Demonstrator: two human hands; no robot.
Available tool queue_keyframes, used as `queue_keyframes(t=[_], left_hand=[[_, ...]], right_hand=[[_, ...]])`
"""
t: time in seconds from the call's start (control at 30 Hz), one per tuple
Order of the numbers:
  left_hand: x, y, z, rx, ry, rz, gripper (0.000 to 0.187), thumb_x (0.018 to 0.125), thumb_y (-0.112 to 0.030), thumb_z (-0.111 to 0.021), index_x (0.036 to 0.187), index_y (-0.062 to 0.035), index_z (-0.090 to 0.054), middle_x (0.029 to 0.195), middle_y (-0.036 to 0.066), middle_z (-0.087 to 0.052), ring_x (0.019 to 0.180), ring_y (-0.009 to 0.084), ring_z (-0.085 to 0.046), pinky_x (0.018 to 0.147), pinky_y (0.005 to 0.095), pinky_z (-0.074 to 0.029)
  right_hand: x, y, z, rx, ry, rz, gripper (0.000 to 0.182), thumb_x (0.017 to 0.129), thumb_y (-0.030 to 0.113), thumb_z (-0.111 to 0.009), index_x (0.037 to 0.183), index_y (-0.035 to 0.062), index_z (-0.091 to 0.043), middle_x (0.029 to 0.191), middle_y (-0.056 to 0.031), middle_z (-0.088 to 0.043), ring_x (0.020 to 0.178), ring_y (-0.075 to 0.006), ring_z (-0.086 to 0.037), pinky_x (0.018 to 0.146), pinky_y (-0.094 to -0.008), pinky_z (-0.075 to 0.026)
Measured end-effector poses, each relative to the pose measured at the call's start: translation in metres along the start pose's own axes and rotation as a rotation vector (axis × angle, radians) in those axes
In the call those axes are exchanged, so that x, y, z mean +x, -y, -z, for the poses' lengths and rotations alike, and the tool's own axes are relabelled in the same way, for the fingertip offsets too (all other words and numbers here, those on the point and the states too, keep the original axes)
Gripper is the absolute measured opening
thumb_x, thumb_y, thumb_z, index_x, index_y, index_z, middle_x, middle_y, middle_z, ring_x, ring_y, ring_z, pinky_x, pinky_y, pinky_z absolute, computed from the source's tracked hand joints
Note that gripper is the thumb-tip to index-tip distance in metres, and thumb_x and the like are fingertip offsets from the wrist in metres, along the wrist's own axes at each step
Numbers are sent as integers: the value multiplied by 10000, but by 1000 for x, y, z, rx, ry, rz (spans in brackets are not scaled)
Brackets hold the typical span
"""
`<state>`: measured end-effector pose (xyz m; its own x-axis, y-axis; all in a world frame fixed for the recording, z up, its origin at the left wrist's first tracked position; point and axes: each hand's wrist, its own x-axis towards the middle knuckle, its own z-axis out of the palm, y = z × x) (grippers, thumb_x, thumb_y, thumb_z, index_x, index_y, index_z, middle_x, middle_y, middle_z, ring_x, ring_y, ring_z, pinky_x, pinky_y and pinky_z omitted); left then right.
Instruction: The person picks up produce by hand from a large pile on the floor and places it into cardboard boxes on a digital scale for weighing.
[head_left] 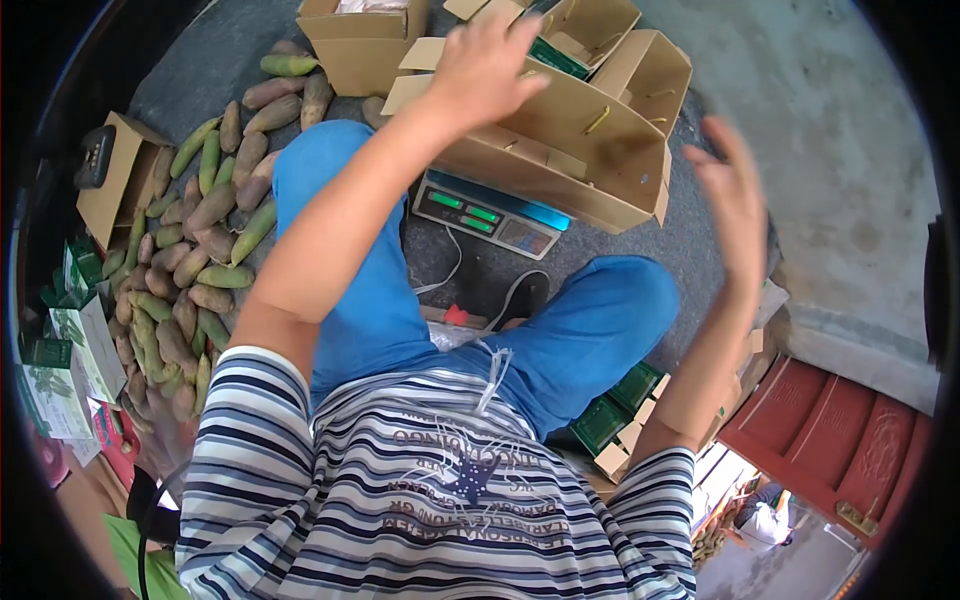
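Note:
My left hand is raised over the far left part of an open cardboard box, its fingers apart and nothing seen in it. To the right of that box, my right hand hangs in the air, somewhat blurred, with fingers spread and no object in it. The box rests on a digital scale with lit green displays. Handle cords show on the box's inner wall. A dark green item lies just beyond the box.
Many green and brown elongated tubers lie on the floor at left. Further cardboard boxes stand at the back. Green cartons are beside my right knee. A red door and another person appear at lower right.

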<state>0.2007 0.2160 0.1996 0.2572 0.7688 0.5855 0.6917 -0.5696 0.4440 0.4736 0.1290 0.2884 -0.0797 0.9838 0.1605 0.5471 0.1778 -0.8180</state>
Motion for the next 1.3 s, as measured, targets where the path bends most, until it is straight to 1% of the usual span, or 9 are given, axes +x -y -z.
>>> queue_keyframes(t=[0.2, 0.3, 0.4, 0.47, 0.63, 0.73, 0.93, 1.0, 1.3], left_hand=[[37, 26, 45, -1005, -103, 486, 509, 775, -324, -657, 1159, -19, -522, 1081, 207, -581, 1008, 365, -548, 847, 406, -442], [25, 23, 33, -681, 166, 330, 499, 777, -330, -654, 1148, -20, -530, 1062, 209, -588, 983, 372, -558, 839, 406, -448], [5, 27, 10, -59, 331, -73, 418, 766, -368, -626, 1031, -45, -605, 958, 183, -636, 882, 351, -608, 775, 440, -478], [-2, 28, 7, 104, 722, -10, 410, 764, -358, -630, 1042, -57, -612, 969, 184, -633, 888, 349, -608, 782, 441, -479], [9, 19, 11, -29, 326, 10, 346, 825, -280, -594, 1032, -4, -569, 1018, 182, -609, 980, 306, -590, 814, 373, -468], [16, -18, 48, -819, 295, 231, 344, 848, -104, -616, 1175, -28, -540, 1100, 80, -589, 974, 154, -577, 851, 288, -469], [-12, -71, 117, -716, -121, -250, 388, 776, -11, -641, 1156, -27, -563, 1066, 63, -605, 965, 150, -574, 856, 283, -464], [-15, -88, 127, -711, -158, -373, 388, 776, -13, -641, 1156, -27, -563, 1069, 65, -603, 967, 152, -573, 857, 284, -463], [-8, -110, 132, -670, -214, -523, 388, 773, -21, -643, 1153, -28, -561, 1081, 71, -597, 979, 162, -569, 864, 291, -458]], right_hand=[[-13, -44, 139, 1293, -257, 419, 669, 892, 463, -482, 1337, -18, -350, 1313, -205, -455, 850, -220, -598, 831, -360, -469], [-24, 20, 38, 175, 19, -124, 502, 884, 342, -529, 1243, -6, -480, 1152, -158, -588, 825, -193, -617, 768, -330, -489], [-47, 39, -23, -766, 654, 22, 301, 782, 200, -642, 1049, 63, -613, 964, -131, -644, 790, -293, -635, 707, -389, -498], [-49, 46, -41, -592, 477, 157, 279, 786, 195, -643, 1034, 70, -620, 944, -129, -640, 805, -307, -623, 704, -377, -496], [-45, 39, -27, -593, 174, 343, 245, 790, 119, -644, 1028, 63, -630, 916, -107, -650, 798, -264, -634, 707, -324, -500], [-48, 47, -9, -435, -41, 385, 225, 785, 44, -645, 1009, 35, -641, 891, -96, -657, 776, -193, -636, 709, -274, -493], [-82, 56, 12, -258, -368, 532, 289, 919, 137, -483, 1056, -100, -574, 904, -222, -639, 787, -253, -644, 757, -326, -509], [-86, 63, 36, -297, -198, 561, 379, 923, 233, -484, 1051, -113, -567, 881, -237, -630, 754, -269, -634, 694, -334, -512], [-103, 41, 48, 351, -383, 560, 566, 850, 434, -586, 1071, -85, -534, 869, -185, -579, 635, -232, -560, 521, -299, -458]])
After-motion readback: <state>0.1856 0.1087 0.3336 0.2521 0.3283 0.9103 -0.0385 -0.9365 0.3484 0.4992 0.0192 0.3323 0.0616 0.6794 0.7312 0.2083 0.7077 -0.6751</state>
